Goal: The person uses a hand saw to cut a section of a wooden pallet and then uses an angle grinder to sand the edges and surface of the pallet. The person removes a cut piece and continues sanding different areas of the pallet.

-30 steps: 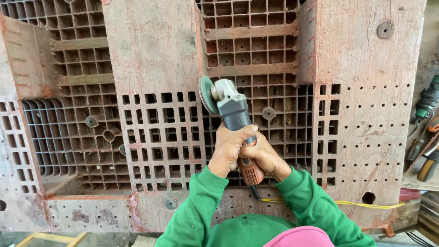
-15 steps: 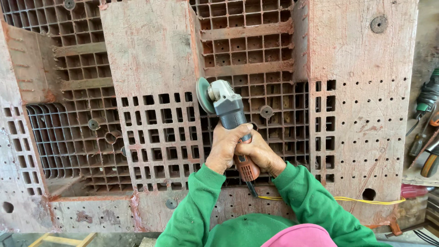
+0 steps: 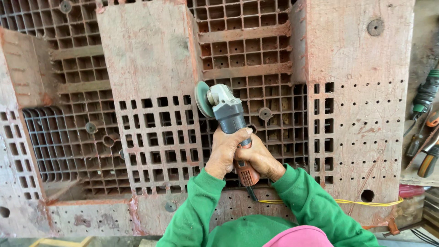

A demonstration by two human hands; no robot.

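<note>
Both of my hands grip an angle grinder with a grey-blue body and an orange rear handle. My left hand wraps the body just behind the grey gear head. My right hand clasps the orange handle lower down. The grinder's disc faces left and stands at the right edge of a raised block of a large reddish plastic pallet that fills the view. I cannot tell whether the disc touches that edge. My sleeves are green.
The pallet's gridded openings spread left and right of the grinder. A yellow cord runs along the pallet's lower right. Hand tools with coloured handles lie on a surface at the far right.
The grinder and both hands have stayed almost still against the pallet; the view has shifted only slightly.
</note>
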